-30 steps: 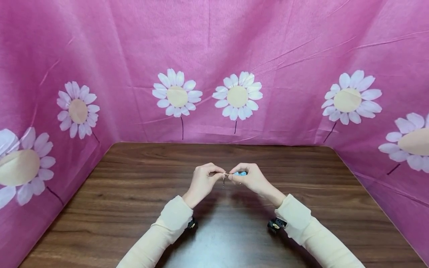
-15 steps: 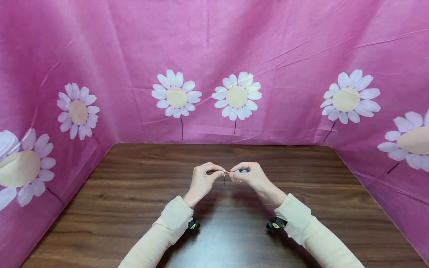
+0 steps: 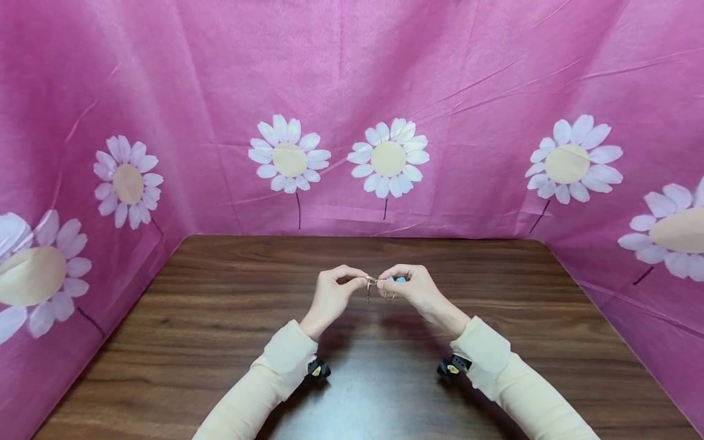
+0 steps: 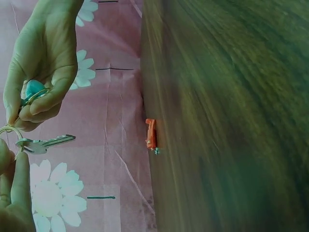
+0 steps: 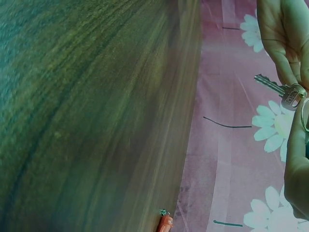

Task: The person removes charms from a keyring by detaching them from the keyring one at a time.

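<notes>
My left hand (image 3: 331,299) and right hand (image 3: 416,288) meet above the middle of the table. Between their fingertips is a thin gold key ring (image 4: 10,129), which both hands pinch from opposite sides. A silver key (image 4: 46,143) hangs from the ring beside my left fingertips; its toothed blade also shows in the right wrist view, with the key's head (image 5: 291,98) at the left thumb. The curled lower fingers of my right hand hold a light blue trinket (image 4: 35,89) with a gold loop, partly hidden by the palm.
Near the table's edge in both wrist views lies a small orange object (image 4: 151,134) with a metal bit at one end. A brown wood-grain table (image 3: 220,366) spreads beneath the hands. Pink cloth (image 3: 341,61) with white flowers encloses its far side and both flanks.
Both hands have risen slightly in the head view. Their fingertips stand a little farther apart, so more of the ring shows between them. The key still hangs by the left fingertips.
</notes>
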Demonstrator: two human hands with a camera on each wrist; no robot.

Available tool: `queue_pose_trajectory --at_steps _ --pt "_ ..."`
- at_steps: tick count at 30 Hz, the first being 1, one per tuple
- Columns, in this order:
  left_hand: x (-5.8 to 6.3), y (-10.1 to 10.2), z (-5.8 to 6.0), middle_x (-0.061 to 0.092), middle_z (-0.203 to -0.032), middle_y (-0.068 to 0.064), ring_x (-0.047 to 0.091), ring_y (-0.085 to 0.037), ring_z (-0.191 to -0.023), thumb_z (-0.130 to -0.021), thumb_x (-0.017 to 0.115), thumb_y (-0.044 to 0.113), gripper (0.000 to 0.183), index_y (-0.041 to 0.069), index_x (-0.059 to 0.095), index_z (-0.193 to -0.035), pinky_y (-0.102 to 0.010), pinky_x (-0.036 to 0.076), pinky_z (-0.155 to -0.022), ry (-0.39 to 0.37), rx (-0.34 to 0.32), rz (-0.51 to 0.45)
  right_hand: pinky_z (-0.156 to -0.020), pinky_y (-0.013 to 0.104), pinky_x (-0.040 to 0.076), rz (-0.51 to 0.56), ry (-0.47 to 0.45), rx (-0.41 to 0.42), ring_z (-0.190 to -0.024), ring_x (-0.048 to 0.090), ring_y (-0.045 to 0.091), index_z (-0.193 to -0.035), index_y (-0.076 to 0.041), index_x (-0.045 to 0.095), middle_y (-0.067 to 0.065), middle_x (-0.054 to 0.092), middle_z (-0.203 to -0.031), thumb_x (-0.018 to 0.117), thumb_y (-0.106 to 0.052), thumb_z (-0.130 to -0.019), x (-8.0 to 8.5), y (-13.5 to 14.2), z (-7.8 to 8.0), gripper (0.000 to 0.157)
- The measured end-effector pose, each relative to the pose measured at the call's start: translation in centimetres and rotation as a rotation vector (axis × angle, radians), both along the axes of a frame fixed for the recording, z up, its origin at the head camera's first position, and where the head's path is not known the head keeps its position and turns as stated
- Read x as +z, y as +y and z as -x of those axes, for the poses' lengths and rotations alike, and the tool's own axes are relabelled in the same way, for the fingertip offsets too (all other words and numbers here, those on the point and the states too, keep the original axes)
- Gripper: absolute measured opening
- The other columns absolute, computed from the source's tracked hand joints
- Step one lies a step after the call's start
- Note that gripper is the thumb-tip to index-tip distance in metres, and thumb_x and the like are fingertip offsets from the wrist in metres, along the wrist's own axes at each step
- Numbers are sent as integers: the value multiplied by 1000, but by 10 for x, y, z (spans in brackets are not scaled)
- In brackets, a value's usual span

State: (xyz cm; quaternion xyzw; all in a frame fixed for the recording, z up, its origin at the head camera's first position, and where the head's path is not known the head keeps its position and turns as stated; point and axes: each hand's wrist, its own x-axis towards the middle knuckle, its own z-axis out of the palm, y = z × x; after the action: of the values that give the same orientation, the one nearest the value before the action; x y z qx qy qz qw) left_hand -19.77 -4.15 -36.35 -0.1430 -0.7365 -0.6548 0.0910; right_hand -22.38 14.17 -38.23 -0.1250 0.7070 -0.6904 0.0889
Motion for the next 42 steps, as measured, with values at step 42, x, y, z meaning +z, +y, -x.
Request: queue_pose_trajectory --at_steps 42 --pt "-16 2 15 69 -82 -4 66 -12 -70 -79 69 7 9 7 69 -87 -18 52 -63 139 -55 444 -54 29 52 -233 123 -72 -55 55 7 -90 9 66 -3 60 -60 71 -7 -77 0 5 -2 20"
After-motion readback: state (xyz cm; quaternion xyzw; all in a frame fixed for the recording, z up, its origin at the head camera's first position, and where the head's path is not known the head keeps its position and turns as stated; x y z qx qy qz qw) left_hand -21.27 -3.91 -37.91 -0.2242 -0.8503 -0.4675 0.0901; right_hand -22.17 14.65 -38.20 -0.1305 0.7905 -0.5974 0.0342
